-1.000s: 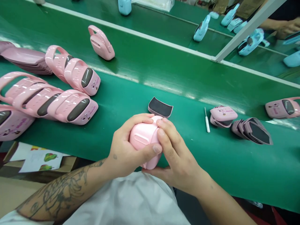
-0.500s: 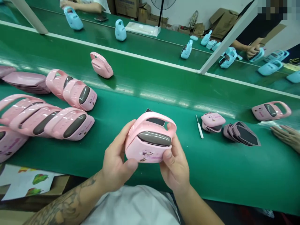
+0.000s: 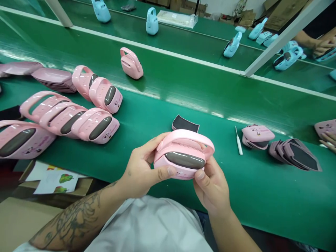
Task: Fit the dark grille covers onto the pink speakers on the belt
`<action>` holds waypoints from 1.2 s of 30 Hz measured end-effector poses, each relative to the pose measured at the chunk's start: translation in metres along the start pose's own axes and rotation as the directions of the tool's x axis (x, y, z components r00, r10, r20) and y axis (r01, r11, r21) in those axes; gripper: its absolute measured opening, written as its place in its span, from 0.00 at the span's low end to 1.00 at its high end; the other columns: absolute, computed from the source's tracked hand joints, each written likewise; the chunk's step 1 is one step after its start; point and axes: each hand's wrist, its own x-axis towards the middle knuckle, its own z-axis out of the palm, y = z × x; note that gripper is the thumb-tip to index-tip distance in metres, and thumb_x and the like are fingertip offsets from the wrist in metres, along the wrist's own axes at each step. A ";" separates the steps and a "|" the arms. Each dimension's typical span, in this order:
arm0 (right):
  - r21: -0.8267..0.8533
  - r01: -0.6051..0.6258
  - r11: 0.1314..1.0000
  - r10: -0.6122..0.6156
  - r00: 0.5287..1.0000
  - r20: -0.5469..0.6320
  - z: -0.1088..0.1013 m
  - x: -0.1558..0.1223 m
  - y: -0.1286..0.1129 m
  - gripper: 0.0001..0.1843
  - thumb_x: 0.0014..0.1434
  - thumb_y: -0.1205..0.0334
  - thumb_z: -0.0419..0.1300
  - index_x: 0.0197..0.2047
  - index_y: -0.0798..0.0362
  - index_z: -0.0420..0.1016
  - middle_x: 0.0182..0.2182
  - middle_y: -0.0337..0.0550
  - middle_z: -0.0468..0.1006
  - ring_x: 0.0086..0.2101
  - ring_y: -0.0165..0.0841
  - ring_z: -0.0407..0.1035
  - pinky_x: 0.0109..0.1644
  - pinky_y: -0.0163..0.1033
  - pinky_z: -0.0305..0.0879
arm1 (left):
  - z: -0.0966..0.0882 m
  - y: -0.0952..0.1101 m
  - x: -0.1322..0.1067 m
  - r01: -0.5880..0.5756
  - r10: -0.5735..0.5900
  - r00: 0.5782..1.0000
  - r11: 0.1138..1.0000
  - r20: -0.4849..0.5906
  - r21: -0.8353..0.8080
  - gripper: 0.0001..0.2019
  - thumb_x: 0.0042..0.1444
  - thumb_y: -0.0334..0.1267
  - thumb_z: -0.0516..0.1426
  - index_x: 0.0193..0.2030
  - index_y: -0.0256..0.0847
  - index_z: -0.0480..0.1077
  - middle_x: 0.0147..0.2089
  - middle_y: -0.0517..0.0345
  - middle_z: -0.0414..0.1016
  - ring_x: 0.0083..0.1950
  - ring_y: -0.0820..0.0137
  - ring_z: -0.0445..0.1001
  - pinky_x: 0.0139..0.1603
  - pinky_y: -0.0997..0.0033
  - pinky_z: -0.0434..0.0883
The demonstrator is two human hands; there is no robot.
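Note:
A pink handbag-shaped case (image 3: 183, 154) with a handle and a grey oval panel is held between both hands above the near edge of the green belt (image 3: 162, 115). My left hand (image 3: 139, 171) grips its left end, thumb on the front. My right hand (image 3: 211, 185) grips its right end from below, thumb near the grey panel. A loose dark grey panel (image 3: 185, 124) lies on the belt just behind the case.
Several finished pink cases (image 3: 78, 119) lie at the left, one pink case (image 3: 131, 63) stands further back. A small white tool (image 3: 238, 141), pink covers (image 3: 257, 135) and stacked grey panels (image 3: 296, 154) lie at the right. Another person's fingers (image 3: 328, 140) reach in at the far right. Blue cases (image 3: 152, 21) sit beyond.
The case, earlier turned back-side up and pressed between my hands, was flipped to show its grey panel and is now tilted flatter, with my left thumb moved onto its front.

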 end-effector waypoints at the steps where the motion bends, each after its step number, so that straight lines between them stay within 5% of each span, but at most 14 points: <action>1: 0.001 -0.003 1.000 0.003 1.000 -0.005 0.000 0.001 -0.001 0.28 0.67 0.46 0.70 0.67 0.44 0.77 0.64 0.51 0.80 0.67 0.53 0.70 0.69 0.57 0.73 | 0.001 0.001 -0.001 0.017 -0.018 1.000 1.000 -0.006 -0.010 0.34 0.57 0.46 0.74 0.69 0.43 0.75 0.63 0.47 0.82 0.63 0.50 0.80 0.61 0.60 0.78; 9: 0.015 -0.041 0.999 0.041 0.999 -0.025 -0.003 -0.001 0.000 0.27 0.64 0.48 0.73 0.63 0.45 0.80 0.63 0.53 0.81 0.62 0.53 0.75 0.64 0.57 0.77 | 0.002 0.006 -0.004 -0.013 0.028 0.998 0.958 -0.049 0.287 0.36 0.59 0.51 0.71 0.71 0.39 0.72 0.67 0.44 0.79 0.65 0.50 0.78 0.63 0.59 0.76; 15: -0.014 0.004 1.000 -0.004 0.999 -0.047 -0.003 -0.002 0.000 0.35 0.57 0.45 0.79 0.65 0.44 0.79 0.63 0.51 0.82 0.62 0.53 0.77 0.66 0.56 0.77 | -0.004 -0.004 -0.001 0.003 -0.001 1.000 0.998 -0.023 0.060 0.34 0.59 0.53 0.72 0.70 0.47 0.75 0.63 0.49 0.82 0.62 0.51 0.81 0.58 0.61 0.80; 20: -0.079 0.000 0.997 0.000 1.000 0.003 -0.004 -0.002 -0.005 0.40 0.56 0.47 0.80 0.68 0.44 0.78 0.69 0.49 0.78 0.70 0.53 0.68 0.76 0.57 0.64 | -0.014 -0.018 0.002 0.025 -0.020 0.999 0.992 0.047 -0.120 0.32 0.61 0.56 0.70 0.68 0.44 0.76 0.62 0.42 0.83 0.62 0.44 0.81 0.55 0.55 0.82; 28: -0.061 -0.026 0.998 0.027 0.999 0.020 -0.003 0.003 -0.013 0.42 0.53 0.48 0.82 0.68 0.43 0.77 0.65 0.48 0.81 0.66 0.50 0.73 0.72 0.54 0.69 | -0.020 -0.019 0.004 -0.006 0.013 0.999 0.992 0.049 -0.126 0.26 0.59 0.54 0.71 0.59 0.41 0.81 0.50 0.43 0.87 0.55 0.46 0.84 0.56 0.51 0.81; 33: -0.077 -0.045 0.996 0.040 0.997 -0.061 0.001 0.005 0.002 0.42 0.58 0.46 0.78 0.72 0.44 0.73 0.71 0.48 0.74 0.72 0.51 0.65 0.76 0.58 0.63 | -0.008 -0.026 0.018 0.012 -0.034 0.983 0.993 -0.182 -0.115 0.27 0.67 0.62 0.59 0.49 0.39 0.84 0.44 0.43 0.87 0.55 0.47 0.84 0.53 0.53 0.82; 36: -0.130 0.058 0.990 -0.080 0.981 -0.174 0.008 0.011 0.015 0.34 0.69 0.34 0.62 0.70 0.44 0.74 0.71 0.47 0.73 0.72 0.48 0.65 0.77 0.59 0.60 | 0.011 -0.032 0.027 -0.013 -0.029 0.902 0.995 -0.431 -0.096 0.34 0.67 0.71 0.54 0.47 0.40 0.84 0.42 0.45 0.86 0.53 0.47 0.84 0.49 0.54 0.83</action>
